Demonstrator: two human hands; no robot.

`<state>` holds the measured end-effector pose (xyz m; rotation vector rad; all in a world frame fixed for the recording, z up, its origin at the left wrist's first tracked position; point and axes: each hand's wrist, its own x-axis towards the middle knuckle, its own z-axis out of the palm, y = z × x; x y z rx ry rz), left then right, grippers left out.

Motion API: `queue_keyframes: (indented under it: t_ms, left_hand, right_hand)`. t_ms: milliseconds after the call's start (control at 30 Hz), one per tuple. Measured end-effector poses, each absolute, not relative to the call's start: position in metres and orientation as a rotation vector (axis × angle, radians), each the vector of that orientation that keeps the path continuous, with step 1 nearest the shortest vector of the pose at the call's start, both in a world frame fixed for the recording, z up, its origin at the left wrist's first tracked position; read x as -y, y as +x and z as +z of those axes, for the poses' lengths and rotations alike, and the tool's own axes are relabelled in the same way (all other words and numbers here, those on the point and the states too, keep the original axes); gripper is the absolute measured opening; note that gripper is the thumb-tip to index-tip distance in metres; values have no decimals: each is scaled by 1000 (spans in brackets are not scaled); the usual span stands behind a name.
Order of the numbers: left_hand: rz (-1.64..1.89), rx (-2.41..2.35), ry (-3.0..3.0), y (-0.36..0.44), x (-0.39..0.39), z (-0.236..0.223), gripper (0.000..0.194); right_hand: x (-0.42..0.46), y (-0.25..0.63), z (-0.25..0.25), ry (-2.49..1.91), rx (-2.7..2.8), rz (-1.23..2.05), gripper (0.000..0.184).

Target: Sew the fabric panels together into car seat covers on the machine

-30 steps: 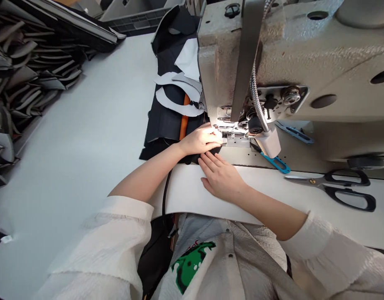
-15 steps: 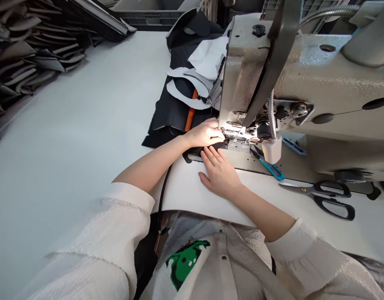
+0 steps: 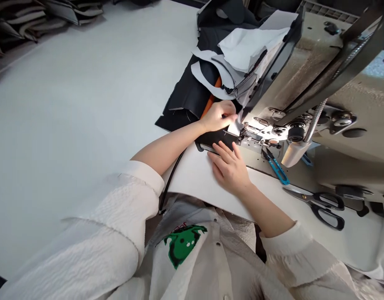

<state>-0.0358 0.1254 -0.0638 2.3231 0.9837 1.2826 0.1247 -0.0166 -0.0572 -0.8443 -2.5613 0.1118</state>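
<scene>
My left hand (image 3: pixel 219 116) is closed in a pinch at a small white flap (image 3: pixel 234 127), just left of the lit needle area of a sewing machine (image 3: pixel 275 89). The fingertips are slightly blurred. Beneath it lies black fabric (image 3: pixel 182 98), part of it by the presser foot. My right hand (image 3: pixel 231 168) is open, fingers spread, its tips resting at the fabric's near edge. An orange strip (image 3: pixel 208 106) shows under the left wrist's far side. White curved pieces (image 3: pixel 207 83) and a white sheet (image 3: pixel 242 48) lie on the fabric behind.
Blue-handled thread snips (image 3: pixel 277 168) lie on the machine bed, and black-handled scissors (image 3: pixel 320 204) on the white table (image 3: pixel 101 96) to the right. Stacked dark pieces (image 3: pixel 38 18) are at the far left. A lamp (image 3: pixel 295 152) hangs beside the needle area.
The view has turned, shifting the machine rightward. My left hand has drawn back from the needle, and a white flap now shows by its fingers. My right hand's fingers have spread wider.
</scene>
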Motion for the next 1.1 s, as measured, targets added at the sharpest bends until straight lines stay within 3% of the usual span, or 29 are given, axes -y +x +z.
queue_keyframes:
  t_ms: [167,233,333,433,500,667,767,867,1100]
  left_hand:
    - [1406,-1238,2138,-38,-140,-69,39]
    - [1346,-1299,2186,-35,-144,-69,30]
    - [1073,-1586,2264,-21,-145,-65,6]
    - [752,-1843,2278,-6,-140,-58,23]
    - [678,-1846,2308,-4,-132,-55,30]
    - [586,-1900,2301,-81,-101,-51,56]
    - [423,-2142,2119,-175,-61,-48,63]
    - [344,-2386,1832,-252,9,-46,65]
    - [772,-2584,1730,-280,158,-65,45]
  right_hand:
    - [52,137,-50,-264,2597,151,24]
    - [87,137,-58,-109,2659,220,21]
    - [147,134,-91,-235,2631,440,24]
    - [187,140,-134,-757,2566,620,36]
    - [196,150,-157,-1031,2470,560,43]
    - [194,180,-187,-1212,2421,350,37]
    - [196,188,-202,-1190,2483,322,19]
    - [189,182,-218,-1136,2531,334,15]
    - [150,143,-225,-1233,2524,582,24]
